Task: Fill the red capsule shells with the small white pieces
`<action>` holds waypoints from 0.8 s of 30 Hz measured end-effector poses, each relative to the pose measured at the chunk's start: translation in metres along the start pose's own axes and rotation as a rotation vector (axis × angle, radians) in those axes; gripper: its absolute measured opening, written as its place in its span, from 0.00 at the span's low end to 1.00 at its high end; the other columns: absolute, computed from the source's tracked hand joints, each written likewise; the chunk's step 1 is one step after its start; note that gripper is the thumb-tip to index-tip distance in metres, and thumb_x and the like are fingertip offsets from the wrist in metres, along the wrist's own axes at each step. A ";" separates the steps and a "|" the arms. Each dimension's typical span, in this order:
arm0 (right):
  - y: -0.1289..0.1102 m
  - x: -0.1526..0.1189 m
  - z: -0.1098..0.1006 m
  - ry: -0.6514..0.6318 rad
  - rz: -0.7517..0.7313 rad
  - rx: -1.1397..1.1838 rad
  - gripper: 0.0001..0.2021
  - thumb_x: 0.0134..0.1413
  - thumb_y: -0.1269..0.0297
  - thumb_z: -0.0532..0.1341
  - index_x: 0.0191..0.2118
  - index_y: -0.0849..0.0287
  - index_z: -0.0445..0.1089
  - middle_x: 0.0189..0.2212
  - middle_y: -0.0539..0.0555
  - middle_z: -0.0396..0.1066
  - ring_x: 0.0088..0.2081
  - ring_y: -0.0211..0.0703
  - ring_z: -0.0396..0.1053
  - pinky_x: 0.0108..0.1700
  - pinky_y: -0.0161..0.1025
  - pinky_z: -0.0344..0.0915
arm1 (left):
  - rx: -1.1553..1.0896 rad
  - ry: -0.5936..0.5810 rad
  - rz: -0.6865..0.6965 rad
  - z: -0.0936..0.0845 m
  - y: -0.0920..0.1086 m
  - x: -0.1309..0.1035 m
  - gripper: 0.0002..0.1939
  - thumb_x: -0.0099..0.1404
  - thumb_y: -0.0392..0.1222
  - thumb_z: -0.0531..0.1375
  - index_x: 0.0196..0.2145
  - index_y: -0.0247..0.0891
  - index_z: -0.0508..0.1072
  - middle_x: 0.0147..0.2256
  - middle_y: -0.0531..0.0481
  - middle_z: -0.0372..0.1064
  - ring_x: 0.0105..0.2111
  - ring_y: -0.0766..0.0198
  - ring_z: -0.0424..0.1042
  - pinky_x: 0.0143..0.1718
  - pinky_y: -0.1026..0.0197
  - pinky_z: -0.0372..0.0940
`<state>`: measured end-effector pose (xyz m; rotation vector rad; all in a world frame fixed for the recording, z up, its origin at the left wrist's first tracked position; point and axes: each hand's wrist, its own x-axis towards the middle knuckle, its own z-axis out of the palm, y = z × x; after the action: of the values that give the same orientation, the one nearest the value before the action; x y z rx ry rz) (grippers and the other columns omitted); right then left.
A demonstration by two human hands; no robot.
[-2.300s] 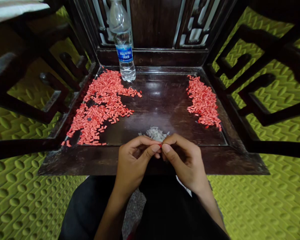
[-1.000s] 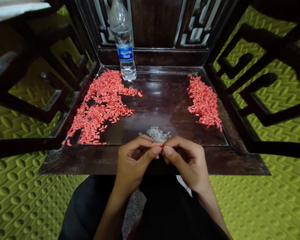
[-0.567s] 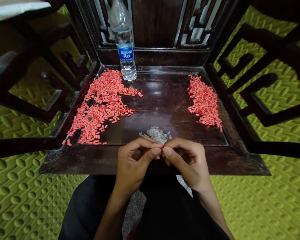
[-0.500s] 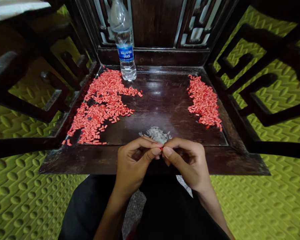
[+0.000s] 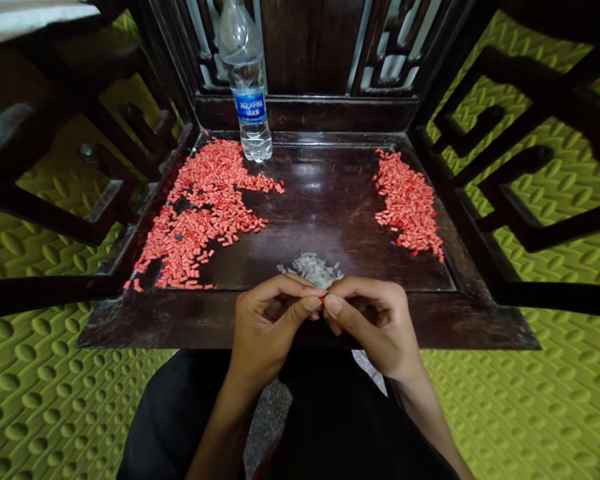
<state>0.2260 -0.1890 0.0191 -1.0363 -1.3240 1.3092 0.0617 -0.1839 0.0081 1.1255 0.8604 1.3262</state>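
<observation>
Small red piece (image 5: 323, 301), largely covered by fingertips, is located at lower centre of the frame, above the front edge of a dark brown wooden seat (image 5: 320, 200) with openwork sides. Left hand (image 5: 265, 323): grip closed, thumb and forefinger pinching the piece. Right hand (image 5: 380, 323): grip likewise closed on it, tips meeting those of the left. Directly behind the hands lies a small heap of whitish translucent slivers (image 5: 314, 269). Short salmon-red tubes form a large spread pile (image 5: 195, 227) at left of frame and a smaller pile (image 5: 409, 203) at right. A clear plastic bottle with blue label (image 5: 251, 107), partly filled, stands upright at upper centre-left, just beside the larger pile.
</observation>
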 end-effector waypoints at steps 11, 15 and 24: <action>0.001 0.000 -0.001 -0.040 0.004 0.067 0.12 0.66 0.62 0.70 0.29 0.57 0.78 0.21 0.46 0.71 0.22 0.32 0.64 0.24 0.31 0.58 | -0.001 0.012 0.001 0.002 0.001 0.000 0.03 0.66 0.39 0.74 0.34 0.40 0.86 0.29 0.53 0.79 0.29 0.72 0.77 0.34 0.72 0.72; 0.004 0.002 0.000 -0.015 -0.039 0.113 0.16 0.72 0.58 0.65 0.31 0.57 0.77 0.23 0.47 0.71 0.26 0.34 0.69 0.30 0.32 0.65 | 0.013 0.045 0.004 0.003 -0.001 -0.002 0.03 0.68 0.38 0.73 0.34 0.40 0.85 0.30 0.53 0.79 0.29 0.72 0.77 0.35 0.71 0.72; 0.007 0.000 0.005 0.111 -0.074 0.109 0.04 0.69 0.66 0.67 0.39 0.55 0.79 0.25 0.46 0.73 0.26 0.33 0.69 0.29 0.30 0.65 | 0.013 0.081 0.055 0.003 -0.005 -0.002 0.04 0.65 0.36 0.75 0.33 0.41 0.85 0.30 0.53 0.80 0.29 0.71 0.77 0.34 0.71 0.71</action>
<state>0.2212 -0.1896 0.0128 -0.9621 -1.1833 1.2372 0.0660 -0.1855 0.0040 1.1190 0.9034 1.4216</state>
